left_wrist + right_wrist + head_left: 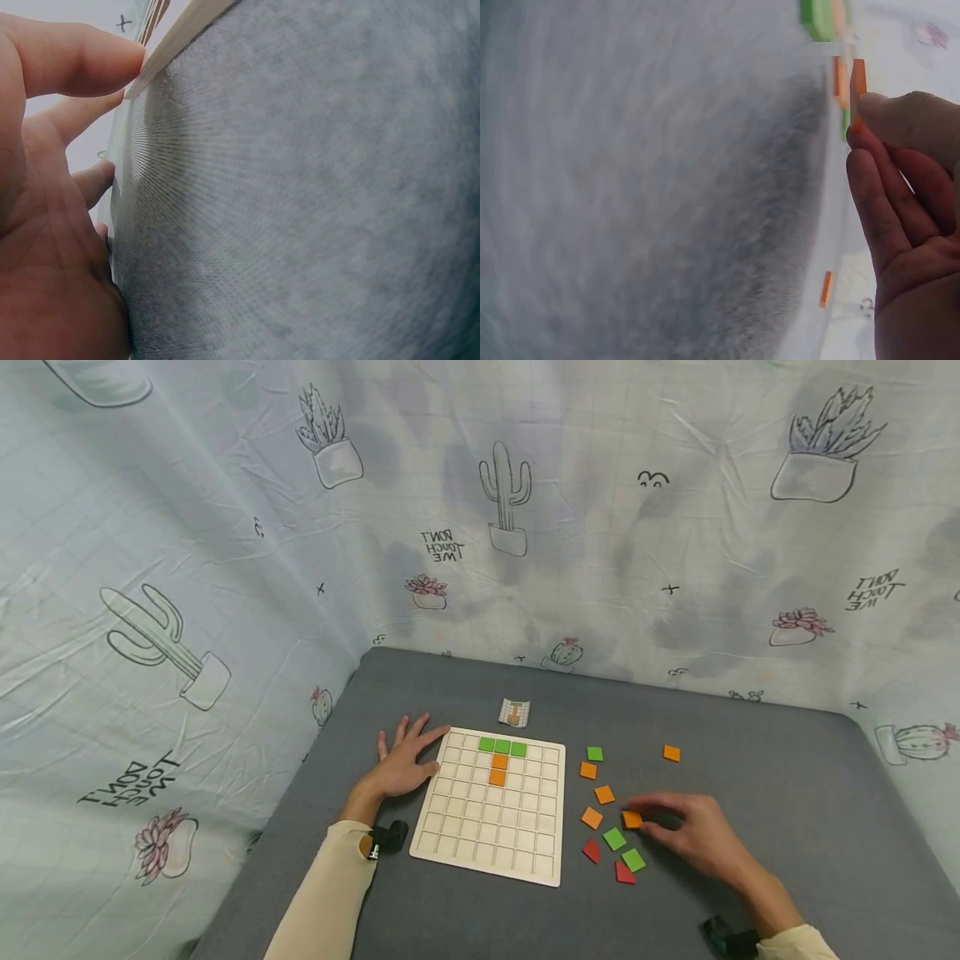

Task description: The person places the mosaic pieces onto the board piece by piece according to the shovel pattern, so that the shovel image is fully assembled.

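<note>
A pale wooden grid board (480, 827) lies on the grey table. In its upper rows sit a row of green square tiles (502, 747) and two orange square tiles (498, 769) below the middle one. My left hand (405, 764) rests at the board's upper left, fingers spread, with thumb and index finger touching its edge; the left wrist view shows the thumb (90, 64) against the rim. Between thumb and fingers my right hand (701, 835) pinches an orange square tile (859, 86), right of the loose tiles.
Right of the board lie loose orange tiles (604, 794), green tiles (615, 838) and red pieces (625, 872). One orange tile (671, 752) lies apart, farther right. A small printed card (514, 712) lies beyond the board. Patterned cloth (600, 527) hangs behind the table.
</note>
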A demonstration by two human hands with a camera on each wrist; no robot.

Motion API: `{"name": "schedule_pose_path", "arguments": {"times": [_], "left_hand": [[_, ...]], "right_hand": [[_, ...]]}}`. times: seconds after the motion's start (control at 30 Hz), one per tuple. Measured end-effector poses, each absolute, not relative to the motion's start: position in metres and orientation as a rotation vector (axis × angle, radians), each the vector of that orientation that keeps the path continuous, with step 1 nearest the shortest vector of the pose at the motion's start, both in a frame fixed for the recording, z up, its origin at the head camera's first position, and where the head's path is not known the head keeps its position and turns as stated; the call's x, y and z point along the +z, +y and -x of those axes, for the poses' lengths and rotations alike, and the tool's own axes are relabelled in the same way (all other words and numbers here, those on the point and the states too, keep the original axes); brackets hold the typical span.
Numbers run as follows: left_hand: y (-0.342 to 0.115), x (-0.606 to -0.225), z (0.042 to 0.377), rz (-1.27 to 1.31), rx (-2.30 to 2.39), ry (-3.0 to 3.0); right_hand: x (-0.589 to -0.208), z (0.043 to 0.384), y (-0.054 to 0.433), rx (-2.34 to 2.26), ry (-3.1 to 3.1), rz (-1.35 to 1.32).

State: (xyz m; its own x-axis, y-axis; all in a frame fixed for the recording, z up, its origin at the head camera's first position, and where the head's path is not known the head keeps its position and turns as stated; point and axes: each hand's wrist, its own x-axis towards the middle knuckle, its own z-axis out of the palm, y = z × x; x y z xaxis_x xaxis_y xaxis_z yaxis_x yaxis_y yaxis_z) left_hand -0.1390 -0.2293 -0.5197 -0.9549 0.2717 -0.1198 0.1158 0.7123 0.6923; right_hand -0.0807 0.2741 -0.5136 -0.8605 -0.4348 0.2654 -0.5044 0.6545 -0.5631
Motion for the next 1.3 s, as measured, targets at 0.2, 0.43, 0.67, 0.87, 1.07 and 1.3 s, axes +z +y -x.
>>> {"name": "schedule_pose_path", "arguments": {"times": [0.2, 0.43, 0.67, 0.87, 1.07, 1.3], "left_hand": [[-0.230, -0.520, 0.139, -0.301, 1.060, 2.715], [-0.230, -0.519, 0.139, -0.307, 1.056, 2.718], [-0.229, -0.520, 0.139, -0.309, 1.056, 2.726], [-0.227, -0.519, 0.139, -0.311, 1.056, 2.731], [-0.227, -0.518, 0.139, -0.306, 1.055, 2.721], [-0.227, -0.519, 0.139, -0.304, 1.049, 2.732]], "right_hand": [[-0.507, 0.068, 0.269, 1.037, -2.729, -0.628], [-0.503, 0.056, 0.256, 1.116, -2.626, -0.541], [-0.498, 0.051, 0.239, 1.216, -2.525, -0.506], [-0.495, 0.053, 0.224, 1.277, -2.507, -0.473], [-0.490, 0.058, 0.210, 1.318, -2.499, -0.458], [-0.487, 0.062, 0.193, 1.381, -2.454, -0.509]]}}
